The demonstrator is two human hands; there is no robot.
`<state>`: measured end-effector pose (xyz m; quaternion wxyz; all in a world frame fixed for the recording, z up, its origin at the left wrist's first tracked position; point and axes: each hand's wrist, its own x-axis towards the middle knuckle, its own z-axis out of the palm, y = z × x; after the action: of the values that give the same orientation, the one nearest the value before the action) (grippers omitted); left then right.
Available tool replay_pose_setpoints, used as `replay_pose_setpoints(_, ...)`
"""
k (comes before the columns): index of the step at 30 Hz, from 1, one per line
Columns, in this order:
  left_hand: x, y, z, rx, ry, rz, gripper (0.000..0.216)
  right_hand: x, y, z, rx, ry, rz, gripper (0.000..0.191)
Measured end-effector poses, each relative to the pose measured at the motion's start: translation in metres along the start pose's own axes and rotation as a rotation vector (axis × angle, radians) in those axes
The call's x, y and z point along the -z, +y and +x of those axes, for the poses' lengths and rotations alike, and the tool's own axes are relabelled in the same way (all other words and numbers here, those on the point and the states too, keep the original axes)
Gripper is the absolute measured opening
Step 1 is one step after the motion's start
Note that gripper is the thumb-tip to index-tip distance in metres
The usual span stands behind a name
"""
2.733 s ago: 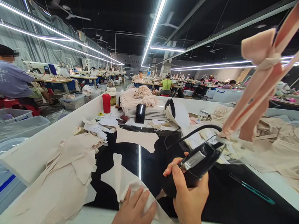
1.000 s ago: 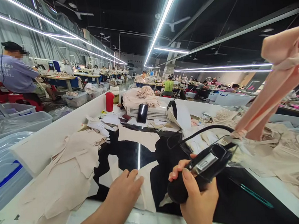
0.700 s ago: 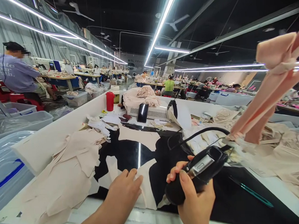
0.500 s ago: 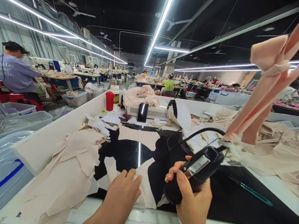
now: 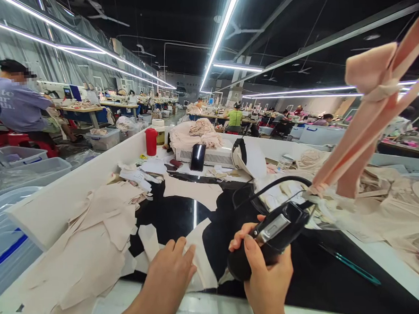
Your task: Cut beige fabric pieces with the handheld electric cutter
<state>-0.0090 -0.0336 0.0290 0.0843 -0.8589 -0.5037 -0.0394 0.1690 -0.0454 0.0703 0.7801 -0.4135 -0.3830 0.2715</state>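
Hands [image 5: 172, 270] bare; left forearm [image 5: 139, 308] bare; right wrist [image 5: 270, 307] bare, thumbnail [image 5: 248, 240] short.

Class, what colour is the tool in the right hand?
The tool is black with a silvery plate, best seen in the head view.

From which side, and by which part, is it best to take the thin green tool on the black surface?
Likely from above, on the near right, by its middle: the thin green tool lies flat, its rounded end nearer the person, its narrow dark end pointing away.
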Motion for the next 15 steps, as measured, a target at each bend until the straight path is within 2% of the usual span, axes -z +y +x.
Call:
replay_pose_setpoints(5,-0.012,0.000,0.000,0.022,0.081,0.041,0.034,0.000,0.000,-0.001,0.001,-0.011,0.012,0.047)
replay_pose_setpoints(9,-0.013,0.002,-0.001,0.045,0.151,0.082,0.019,-0.001,0.000,0.001,-0.010,-0.006,0.013,0.046)
replay_pose_setpoints(11,-0.011,0.006,-0.002,-0.066,0.267,0.048,0.009,-0.001,0.001,0.001,-0.013,-0.004,0.015,0.046)
replay_pose_setpoints(13,-0.012,0.011,-0.003,-0.282,0.381,-0.067,0.020,0.000,0.001,0.001,-0.008,-0.012,0.019,0.045)
replay_pose_setpoints(15,-0.016,0.017,-0.002,-0.485,0.443,-0.210,0.027,0.001,0.002,0.001,-0.005,-0.015,0.022,0.045)
